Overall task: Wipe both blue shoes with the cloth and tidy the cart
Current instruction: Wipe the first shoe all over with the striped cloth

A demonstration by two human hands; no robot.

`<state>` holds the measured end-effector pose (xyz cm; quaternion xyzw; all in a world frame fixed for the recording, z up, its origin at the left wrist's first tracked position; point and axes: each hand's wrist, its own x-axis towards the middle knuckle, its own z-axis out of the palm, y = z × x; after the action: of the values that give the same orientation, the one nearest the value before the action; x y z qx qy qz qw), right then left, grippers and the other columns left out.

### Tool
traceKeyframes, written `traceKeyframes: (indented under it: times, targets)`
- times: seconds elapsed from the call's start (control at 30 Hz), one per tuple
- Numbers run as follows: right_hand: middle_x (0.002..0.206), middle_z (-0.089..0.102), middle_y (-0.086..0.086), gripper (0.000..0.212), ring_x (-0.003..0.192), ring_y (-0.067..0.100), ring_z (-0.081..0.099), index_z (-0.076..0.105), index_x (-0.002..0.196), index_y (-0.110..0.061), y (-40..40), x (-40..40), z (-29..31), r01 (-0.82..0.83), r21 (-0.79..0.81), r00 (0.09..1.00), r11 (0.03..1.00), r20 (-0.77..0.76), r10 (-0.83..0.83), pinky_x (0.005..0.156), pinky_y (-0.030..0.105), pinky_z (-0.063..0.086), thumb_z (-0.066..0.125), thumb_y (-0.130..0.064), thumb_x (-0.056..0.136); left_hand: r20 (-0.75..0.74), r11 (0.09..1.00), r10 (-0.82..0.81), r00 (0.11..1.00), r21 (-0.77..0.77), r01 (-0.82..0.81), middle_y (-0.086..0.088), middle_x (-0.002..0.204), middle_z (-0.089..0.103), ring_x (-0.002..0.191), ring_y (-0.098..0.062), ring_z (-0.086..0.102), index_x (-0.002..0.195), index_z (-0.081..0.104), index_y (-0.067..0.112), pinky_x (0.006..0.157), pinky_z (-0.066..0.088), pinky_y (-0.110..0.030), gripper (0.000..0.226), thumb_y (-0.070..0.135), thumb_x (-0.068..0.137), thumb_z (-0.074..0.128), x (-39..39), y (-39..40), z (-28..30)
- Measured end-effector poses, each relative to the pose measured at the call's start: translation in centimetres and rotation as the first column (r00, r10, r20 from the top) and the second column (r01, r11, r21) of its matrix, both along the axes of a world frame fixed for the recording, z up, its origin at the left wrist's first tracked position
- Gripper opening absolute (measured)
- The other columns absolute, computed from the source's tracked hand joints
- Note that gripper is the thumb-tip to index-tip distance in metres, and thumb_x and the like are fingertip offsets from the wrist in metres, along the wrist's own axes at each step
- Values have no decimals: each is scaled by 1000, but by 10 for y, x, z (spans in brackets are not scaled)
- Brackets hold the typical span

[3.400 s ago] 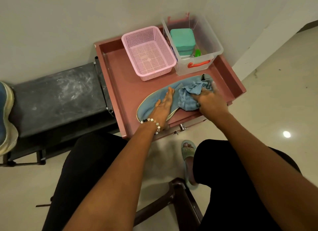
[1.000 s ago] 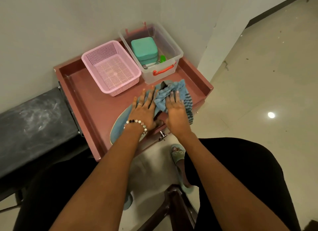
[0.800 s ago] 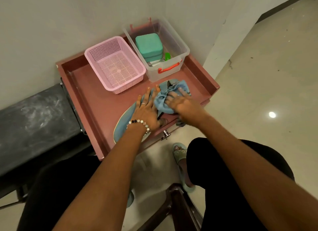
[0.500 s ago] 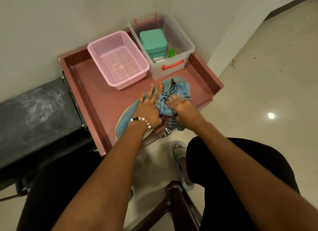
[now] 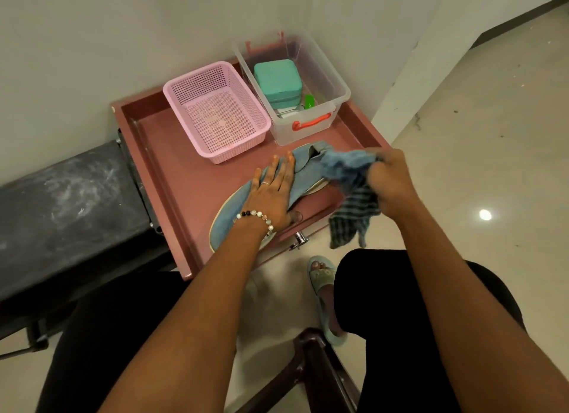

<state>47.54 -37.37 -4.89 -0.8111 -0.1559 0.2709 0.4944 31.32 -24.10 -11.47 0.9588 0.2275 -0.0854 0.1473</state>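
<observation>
Half a second ago the right hand (image 5: 392, 183) pressed the cloth (image 5: 348, 178) onto the blue shoe (image 5: 303, 174); now it has pulled away to the right, over the near right edge of the cart (image 5: 160, 166), with the cloth bunched in its curled fingers. The cloth's striped tail hangs below the cart's near rim, past the small metal knob (image 5: 298, 239) on the cart front. The left hand (image 5: 272, 194) has stayed where it was, lying flat with straight fingers on the middle of the shoe, holding it down; a bead bracelet (image 5: 257, 217) circles the wrist.

Nearest the camera are the person's dark-clad knees, a brown chair frame (image 5: 311, 357) between them, and a foot in a pale green sandal (image 5: 323, 286) on the floor.

The shoe lies diagonally on the cart tray, heel near left, toe far right. Beyond it stand a pink basket (image 5: 215, 110) and, to its right, a clear bin (image 5: 295, 86) with a red handle, holding a teal box (image 5: 277, 78). A dark bench (image 5: 67, 203) adjoins the cart's left side.
</observation>
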Motion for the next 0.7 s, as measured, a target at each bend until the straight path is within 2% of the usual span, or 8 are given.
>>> traceKeyframes:
  times: [0.1, 0.17, 0.27, 0.33, 0.43, 0.5, 0.57, 0.7]
  targets:
    - [75, 67, 3, 33, 73, 19, 63, 66, 68, -18, 4, 8, 16, 369, 162, 924, 915, 46, -380, 65, 42, 57, 42, 2, 76, -9, 1000, -4, 1000, 31, 4, -3, 159, -17, 146, -24, -15, 146, -25, 11, 116, -5, -47, 117, 52, 81, 63, 0, -2, 0]
    - [82, 64, 1, 36, 77, 17, 59, 65, 83, -19, 17, 4, 21, 384, 195, 899, 903, 144, -413, 66, 32, 52, 38, 4, 78, -8, 999, -15, 1000, 43, 15, -4, 158, -17, 146, -26, -15, 146, -25, 10, 116, -4, -48, 114, 52, 82, 61, 0, -2, -1]
    - [114, 60, 14, 40, 99, 23, 55, 57, 122, -13, 43, -17, 3, -37, -123, 943, 992, 323, 75, 86, 36, 48, 38, 2, 90, -34, 999, -22, 999, 46, 23, -4, 158, -18, 145, -26, -16, 147, -22, 8, 115, -4, -50, 112, 52, 83, 60, 1, -3, 1]
    - [140, 42, 21, 52, 128, 36, 38, 43, 138, -8, 53, -37, -22, -278, -418, 805, 865, 390, 447, 104, 49, 36, 41, 2, 87, -63, 999, -18, 998, 43, 21, -6, 158, -17, 145, -26, -17, 148, -16, 7, 116, -5, -50, 107, 49, 84, 58, 2, -3, 2]
    - [156, 16, 13, 63, 145, 36, -1, 27, 146, -6, 57, -70, -38, -307, -659, 598, 687, 428, 678, 111, 61, 6, 42, -6, 85, -89, 998, -9, 996, 61, 14, -8, 157, -21, 144, -26, -20, 150, -10, 7, 115, -8, -48, 93, 38, 90, 53, 2, -4, 3]
    - [152, 28, 12, 64, 145, 31, 3, 31, 144, -3, 52, -79, -39, -381, -655, 547, 653, 410, 730, 113, 57, 2, 41, -8, 81, -74, 998, 13, 997, 64, -8, -8, 156, -24, 144, -25, -20, 150, -13, 7, 116, -8, -47, 91, 32, 90, 51, 2, -5, 3]
    - [139, 47, 17, 64, 137, 35, 29, 48, 133, 1, 40, -74, -34, -486, -516, 613, 706, 375, 696, 113, 48, 20, 36, -9, 71, -58, 999, 33, 998, 26, -31, -7, 156, -25, 145, -23, -19, 148, -18, 6, 116, -8, -46, 96, 32, 89, 54, 2, -6, 4]
    - [80, 68, 4, 31, 74, 19, 64, 67, 76, -12, 16, -51, -3, -417, -99, 904, 903, 61, 424, 68, 32, 53, 44, 8, 82, -25, 999, 51, 998, -9, -51, -4, 157, -24, 145, -22, -17, 148, -20, 9, 115, -9, -45, 101, 27, 87, 58, 2, -6, 4]
